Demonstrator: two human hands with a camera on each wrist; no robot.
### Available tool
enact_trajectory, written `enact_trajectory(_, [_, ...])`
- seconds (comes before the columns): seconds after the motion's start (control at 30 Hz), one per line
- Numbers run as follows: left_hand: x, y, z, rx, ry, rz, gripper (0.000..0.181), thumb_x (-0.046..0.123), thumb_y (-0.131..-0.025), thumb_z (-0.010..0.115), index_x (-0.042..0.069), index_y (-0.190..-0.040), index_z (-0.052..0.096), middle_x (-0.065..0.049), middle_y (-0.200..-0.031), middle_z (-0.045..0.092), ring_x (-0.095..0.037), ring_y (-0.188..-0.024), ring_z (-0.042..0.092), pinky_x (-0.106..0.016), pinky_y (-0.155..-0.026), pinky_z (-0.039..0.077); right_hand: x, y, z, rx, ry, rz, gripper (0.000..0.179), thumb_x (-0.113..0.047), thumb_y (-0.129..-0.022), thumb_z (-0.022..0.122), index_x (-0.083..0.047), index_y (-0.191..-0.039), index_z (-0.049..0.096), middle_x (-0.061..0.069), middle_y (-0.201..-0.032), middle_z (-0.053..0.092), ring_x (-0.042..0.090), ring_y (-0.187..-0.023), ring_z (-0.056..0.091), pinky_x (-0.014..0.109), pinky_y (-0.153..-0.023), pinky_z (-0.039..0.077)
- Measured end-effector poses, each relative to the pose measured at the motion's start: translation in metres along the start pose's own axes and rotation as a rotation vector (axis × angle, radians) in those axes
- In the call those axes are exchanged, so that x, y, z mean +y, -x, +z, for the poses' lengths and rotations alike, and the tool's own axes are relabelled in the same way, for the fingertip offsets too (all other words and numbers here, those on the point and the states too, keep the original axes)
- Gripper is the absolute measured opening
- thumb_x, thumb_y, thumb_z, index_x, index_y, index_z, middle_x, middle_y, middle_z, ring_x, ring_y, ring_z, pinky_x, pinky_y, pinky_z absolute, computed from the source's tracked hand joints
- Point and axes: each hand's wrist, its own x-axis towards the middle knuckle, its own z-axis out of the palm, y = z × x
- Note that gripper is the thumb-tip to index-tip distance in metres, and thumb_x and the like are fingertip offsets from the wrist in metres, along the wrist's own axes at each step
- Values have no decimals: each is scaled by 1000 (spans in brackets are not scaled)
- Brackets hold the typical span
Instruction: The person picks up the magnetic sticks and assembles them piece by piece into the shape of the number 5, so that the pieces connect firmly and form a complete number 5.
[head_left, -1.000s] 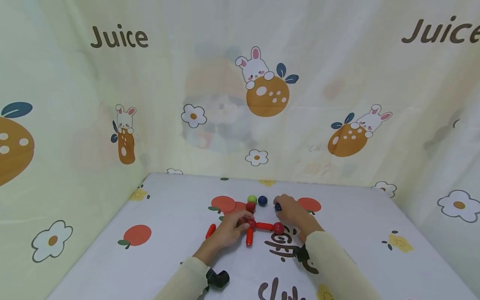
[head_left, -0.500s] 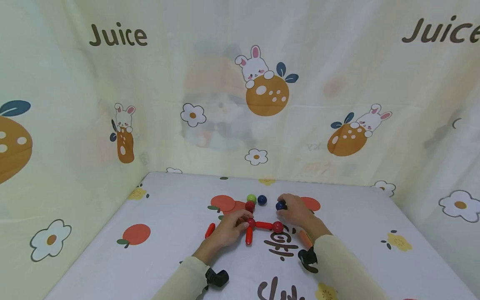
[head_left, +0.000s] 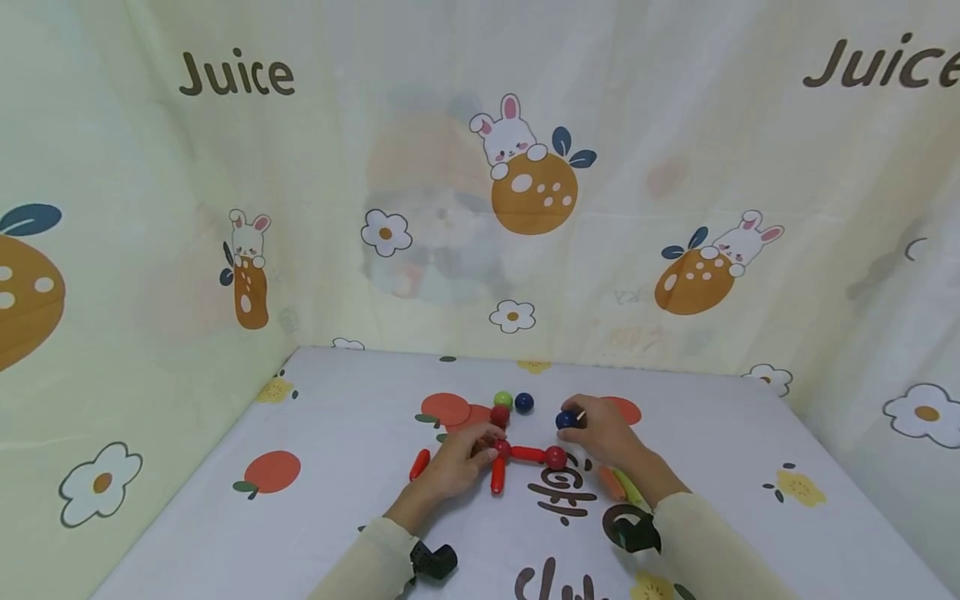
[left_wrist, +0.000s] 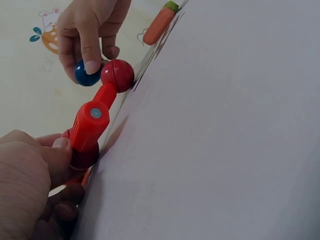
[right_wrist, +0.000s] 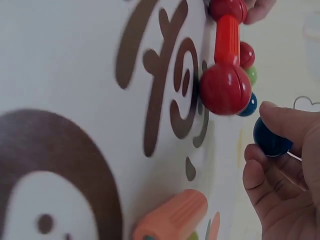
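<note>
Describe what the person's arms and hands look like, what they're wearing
Both hands are bare: no gloves, and no rings visible. The left hand and the right hand come out of long, pale cream sleeves reaching to the wrists. Each wrist carries a small black device, the left wrist device under the cuff and the right wrist device beside its cuff. No markings show on the sleeves.

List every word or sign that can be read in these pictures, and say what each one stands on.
"Juice" in brown letters, on the backdrop cloth, upper left.
"Juice" again on the same cloth, upper right, cut off by the picture's edge.
Large brown characters on the table cover, near the right hand: partly covered, not readable.
The red rod carries only a plain grey dot, no text.
</note>
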Motion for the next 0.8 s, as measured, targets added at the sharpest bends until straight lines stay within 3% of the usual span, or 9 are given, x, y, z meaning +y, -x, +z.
enact_trajectory(0.2, [0, 1, -1, -2, 2, -12, 30, 15, -101, 63, 18, -132, 64, 8, -114, 65, -12, -103, 56, -28, -90, 51, -7, 14, 0, -14, -46, -24, 43, -15, -85, 82, -6, -125, 67, 5, -99, 67, 20, -87, 59, 29, -67, 55])
enact_trajectory(0.4, [0, -1, -2, -7, -6, 0, 31, 16, -101, 63, 18, -133, 63, 8, -116, 65, -12, -104, 57, -27, -89, 51, -16, 27, -1, 2, -94, -36, 41, -15, -84, 84, -7, -122, 68, 5, -104, 68, 20, -88, 61, 31, -72, 56])
enact_trajectory(0.5, [-1, -1, -3, -6, -8, 4, 31, 16, -102, 62, 18, -133, 63, 7, -116, 65, -12, -103, 57, -27, -88, 51, -20, 32, 1, -4, -116, -49, 40, -14, -83, 84, -8, -120, 69, 3, -99, 69, 19, -87, 61, 31, -72, 55])
enact_trajectory(0.8, [-2, 1, -2, -4, -7, 5, 30, 16, -101, 63, 19, -131, 64, 8, -115, 65, -11, -103, 56, -28, -90, 50, -29, 45, 15, -114, -182, -120, 35, -9, -80, 85, -10, -113, 71, -2, -91, 69, 17, -85, 63, 33, -75, 56])
